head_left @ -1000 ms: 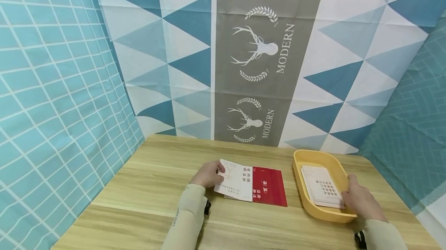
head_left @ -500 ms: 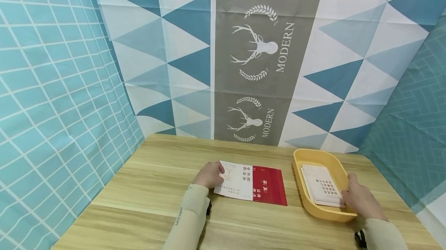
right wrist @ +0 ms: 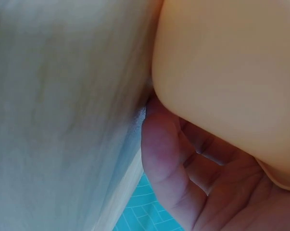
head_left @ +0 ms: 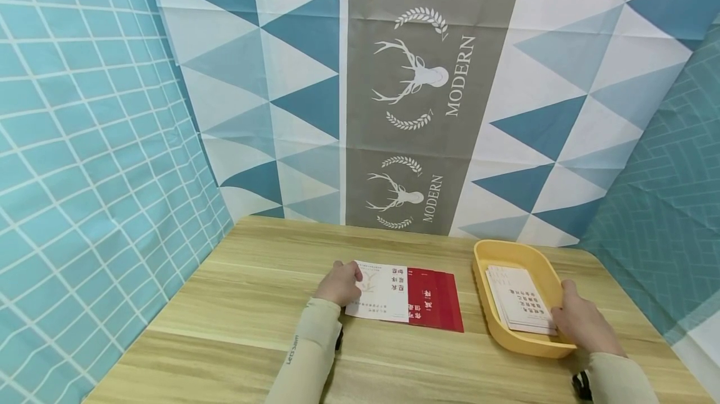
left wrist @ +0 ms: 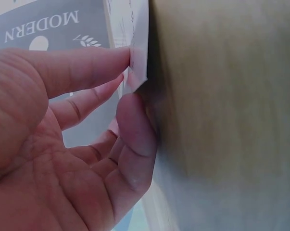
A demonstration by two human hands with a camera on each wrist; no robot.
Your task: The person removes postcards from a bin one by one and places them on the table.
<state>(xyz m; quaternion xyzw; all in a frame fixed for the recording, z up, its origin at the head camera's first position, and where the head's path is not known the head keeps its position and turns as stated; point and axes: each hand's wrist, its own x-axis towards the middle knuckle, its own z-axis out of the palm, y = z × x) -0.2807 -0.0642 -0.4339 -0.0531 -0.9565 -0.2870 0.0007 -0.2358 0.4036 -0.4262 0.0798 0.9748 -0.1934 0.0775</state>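
Observation:
A white card (head_left: 379,291) with printed characters lies over the left part of several red cards (head_left: 435,301) on the table. My left hand (head_left: 340,283) pinches the white card's left edge; in the left wrist view the thumb and fingers of the hand (left wrist: 82,125) meet at the card's edge (left wrist: 140,43). On the right, a yellow tray (head_left: 509,344) holds a stack of white cards (head_left: 519,301). My right hand (head_left: 585,319) grips the tray's right side, and in the right wrist view its fingers (right wrist: 161,144) curl under the tray wall (right wrist: 226,62).
The wooden table (head_left: 247,304) reaches back to a patterned curtain (head_left: 304,110) with triangles and deer heads. A blue tiled-pattern sheet (head_left: 95,141) hangs along the left side, and a teal sheet (head_left: 675,204) along the right.
The white card's raised left side has come down over the red cards, and my left hand has shifted slightly with it. My right hand and the tray have stayed almost still.

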